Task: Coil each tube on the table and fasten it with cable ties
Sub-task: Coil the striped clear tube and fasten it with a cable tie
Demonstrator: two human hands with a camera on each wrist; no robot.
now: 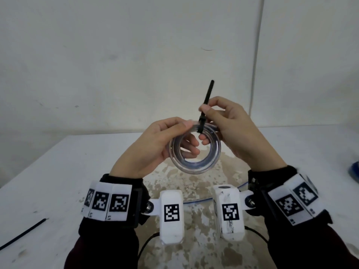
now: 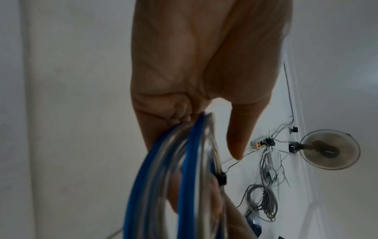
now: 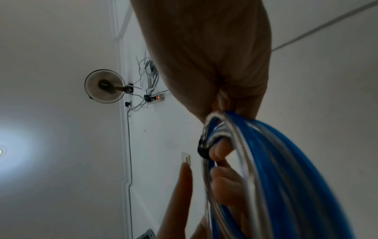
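- Two hands hold one coiled tube [image 1: 195, 152] in the air above the table [image 1: 58, 171] in the head view: the left hand [image 1: 155, 144] grips the coil's upper left arc, thumb on top and fingers through the ring, and the right hand [image 1: 229, 129] pinches a black cable tie [image 1: 204, 111] looped over the top of the coil, its tail pointing up. A spare cable tie [image 1: 23, 233] lies on the table at the lower left.
- From the left wrist, the left hand [image 2: 194, 64] clamps the tube [image 2: 163, 177]; clear and blue turns lie side by side, and the tie's head [image 2: 283, 178] sits against them.
- From the right wrist, the right hand [image 3: 214, 64] closes over the turns [image 3: 276, 161] near the tie band [image 3: 202, 150].
- The tube looks light, smooth and springy, likely to unwind if released, so the best hold is probably across all turns just beside the tie.
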